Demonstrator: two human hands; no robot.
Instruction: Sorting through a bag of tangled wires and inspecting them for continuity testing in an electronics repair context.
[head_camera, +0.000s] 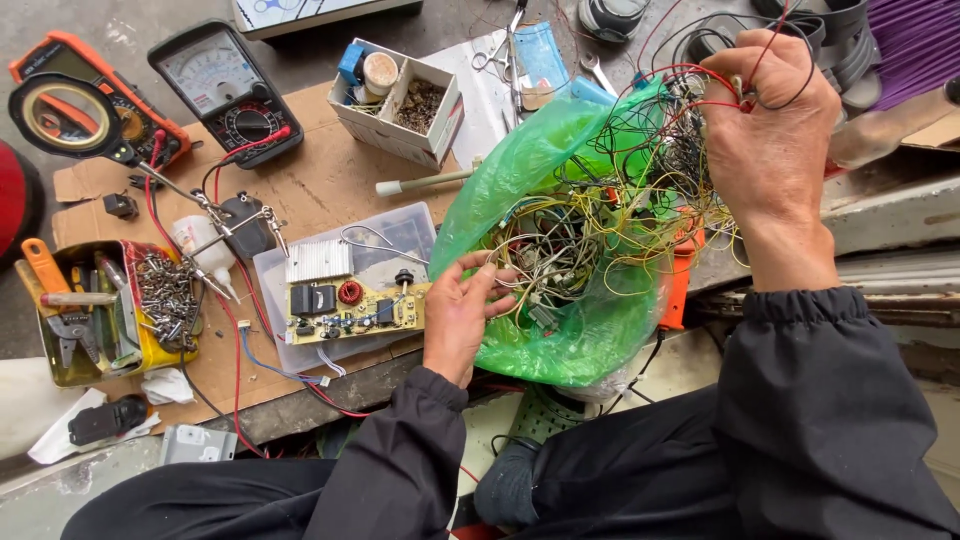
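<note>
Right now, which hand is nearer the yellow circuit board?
Left. The left hand lies just right of the yellow circuit board, at the green bag's edge; the right hand is raised far off, holding wires.

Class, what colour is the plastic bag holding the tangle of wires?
The plastic bag is translucent green, seen clearly in the head view, its only view.

A white two-compartment cardboard box (398, 103) stands behind the cardboard sheet; a round-dialled black meter (228, 88) lies left.
</note>
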